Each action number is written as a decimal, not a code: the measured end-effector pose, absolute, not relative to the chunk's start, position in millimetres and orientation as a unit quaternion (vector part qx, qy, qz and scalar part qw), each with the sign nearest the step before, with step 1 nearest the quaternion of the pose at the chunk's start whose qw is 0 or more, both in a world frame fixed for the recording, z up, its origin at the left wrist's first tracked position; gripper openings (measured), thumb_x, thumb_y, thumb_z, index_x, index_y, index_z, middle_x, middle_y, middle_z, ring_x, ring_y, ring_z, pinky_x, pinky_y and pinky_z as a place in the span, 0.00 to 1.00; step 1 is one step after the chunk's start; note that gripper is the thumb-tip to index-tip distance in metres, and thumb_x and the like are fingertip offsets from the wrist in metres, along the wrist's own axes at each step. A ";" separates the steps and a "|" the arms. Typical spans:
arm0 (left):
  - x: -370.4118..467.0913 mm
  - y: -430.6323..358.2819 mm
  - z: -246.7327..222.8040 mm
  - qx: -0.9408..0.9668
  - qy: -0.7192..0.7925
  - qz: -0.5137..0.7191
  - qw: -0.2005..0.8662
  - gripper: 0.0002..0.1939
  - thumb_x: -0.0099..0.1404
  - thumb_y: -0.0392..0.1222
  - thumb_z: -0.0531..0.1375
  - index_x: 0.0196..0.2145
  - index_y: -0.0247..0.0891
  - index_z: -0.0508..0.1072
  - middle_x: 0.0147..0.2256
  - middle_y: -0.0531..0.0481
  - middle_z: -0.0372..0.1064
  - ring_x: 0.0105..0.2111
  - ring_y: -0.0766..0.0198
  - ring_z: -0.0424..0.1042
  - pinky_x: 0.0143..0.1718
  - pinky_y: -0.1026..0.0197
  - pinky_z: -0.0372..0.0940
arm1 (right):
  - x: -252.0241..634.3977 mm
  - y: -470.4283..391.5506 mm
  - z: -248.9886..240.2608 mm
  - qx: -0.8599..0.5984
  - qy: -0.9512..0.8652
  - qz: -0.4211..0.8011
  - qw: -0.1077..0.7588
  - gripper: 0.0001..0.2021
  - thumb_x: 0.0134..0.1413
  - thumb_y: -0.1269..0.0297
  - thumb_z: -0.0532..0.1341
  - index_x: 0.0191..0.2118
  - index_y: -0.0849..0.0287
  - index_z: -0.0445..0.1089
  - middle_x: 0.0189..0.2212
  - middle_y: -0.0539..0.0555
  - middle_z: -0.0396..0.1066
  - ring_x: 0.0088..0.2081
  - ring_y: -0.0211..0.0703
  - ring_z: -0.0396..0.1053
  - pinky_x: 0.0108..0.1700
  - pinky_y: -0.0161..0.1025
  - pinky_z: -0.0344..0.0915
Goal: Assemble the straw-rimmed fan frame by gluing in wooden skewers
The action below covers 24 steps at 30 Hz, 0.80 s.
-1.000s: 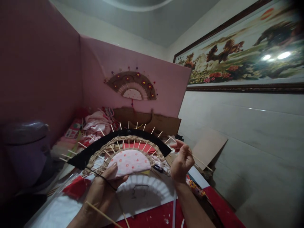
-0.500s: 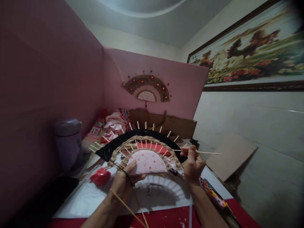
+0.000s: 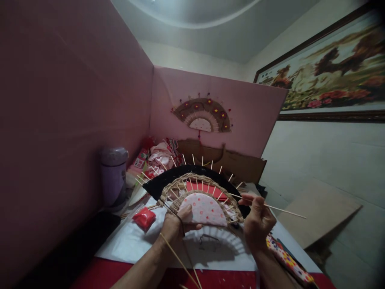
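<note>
My left hand [image 3: 176,224] grips a half-round hand fan [image 3: 206,209] by its pale pink, red-spotted base, thumb on the front. Light sticks radiate from that base through a woven straw band [image 3: 192,177] and an outer black band [image 3: 180,172], their tips standing out beyond it. A dark cord [image 3: 177,214] crosses the left hand, and strands of straw [image 3: 180,263] hang below the wrist. At the fan's right side, my right hand [image 3: 258,222] pinches a thin light stick [image 3: 287,211]. The stick's left end overlaps the fan; whether it touches the weave I cannot tell.
White sheeting [image 3: 120,245] covers the red table [image 3: 111,273]. On it lie a red packet [image 3: 144,218] and a flower-patterned item [image 3: 290,263]. A purple container [image 3: 113,176] stands left. Behind are heaped cloth [image 3: 164,154], cardboard [image 3: 240,160] and a finished-looking fan [image 3: 207,110] on a pink panel.
The view has swung left, so the scene sits farther right. My right hand still holds the stick, whose outer end now slopes lower. The left hand keeps its grip on the fan.
</note>
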<state>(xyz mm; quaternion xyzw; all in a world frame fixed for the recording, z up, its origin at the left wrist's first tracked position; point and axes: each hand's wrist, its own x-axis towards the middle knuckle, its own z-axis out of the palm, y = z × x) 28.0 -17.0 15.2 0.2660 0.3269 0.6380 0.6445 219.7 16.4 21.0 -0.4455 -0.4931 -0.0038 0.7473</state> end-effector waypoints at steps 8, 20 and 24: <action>28.8 -15.8 14.9 0.254 0.325 0.648 0.641 0.22 0.52 0.33 0.63 0.46 0.31 0.68 0.36 0.41 0.72 0.31 0.55 0.74 0.23 0.55 0.73 | 219.2 22.6 12.4 -0.399 -0.565 -0.059 0.720 0.13 0.61 0.59 0.51 0.35 0.60 0.69 0.31 0.55 0.69 0.36 0.46 0.68 0.41 0.46 0.63; 21.9 -6.8 16.4 0.265 0.339 0.669 0.607 0.26 0.52 0.33 0.64 0.50 0.34 0.68 0.46 0.36 0.72 0.39 0.47 0.75 0.25 0.56 0.74 | 224.3 29.8 16.9 -0.384 -0.533 -0.063 0.751 0.13 0.60 0.59 0.52 0.28 0.59 0.65 0.27 0.51 0.65 0.32 0.41 0.65 0.37 0.39 0.61; 17.9 -3.9 17.8 0.267 0.343 0.683 0.587 0.21 0.51 0.33 0.65 0.44 0.34 0.71 0.48 0.36 0.71 0.44 0.44 0.72 0.28 0.54 0.75 | 245.3 41.0 33.6 -0.540 -0.460 0.005 0.705 0.21 0.58 0.49 0.49 0.26 0.60 0.66 0.21 0.51 0.66 0.21 0.38 0.62 0.26 0.36 0.58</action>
